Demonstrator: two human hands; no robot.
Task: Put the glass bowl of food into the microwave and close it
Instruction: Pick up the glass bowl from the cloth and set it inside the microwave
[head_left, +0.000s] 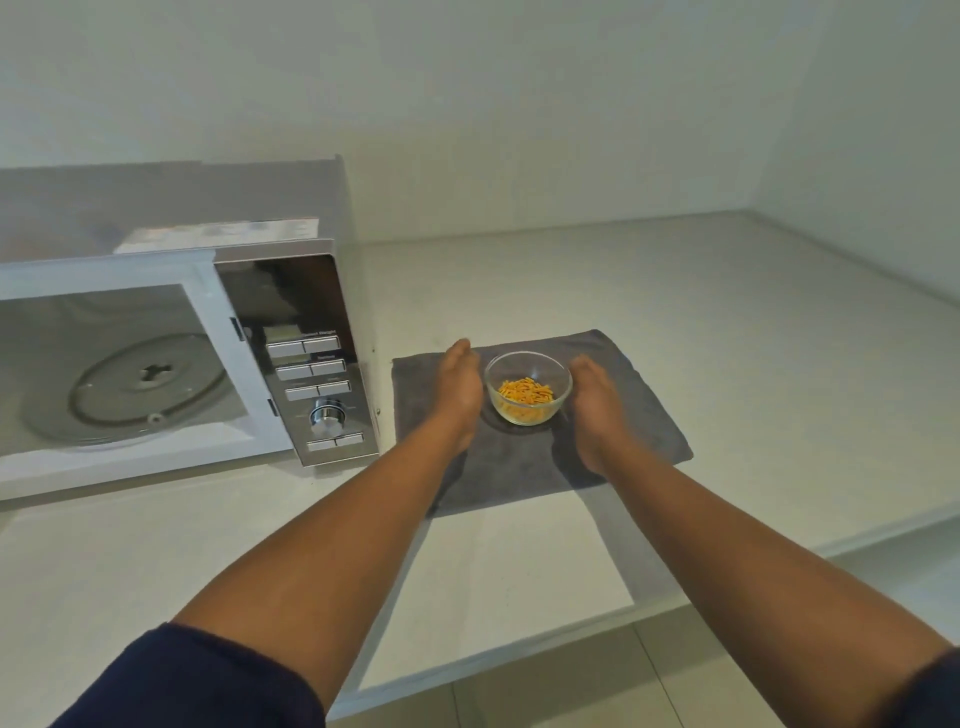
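A small glass bowl (528, 410) holding orange-yellow food sits on a grey towel (519, 467) on the counter. My left hand (460, 395) lies flat against the bowl's left side and my right hand (595, 410) against its right side, fingers stretched out, not curled around the glass. Whether the palms press on the bowl is unclear; it still rests on the towel. The microwave (311, 291) stands to the left with its cavity exposed and the glass turntable (148, 387) showing. Its door is outside the frame.
The microwave's control panel with buttons and a dial (327, 415) faces the towel, a narrow gap between them. The white counter (727, 322) runs right into a wall corner. Its front edge (519, 649) drops to a tiled floor.
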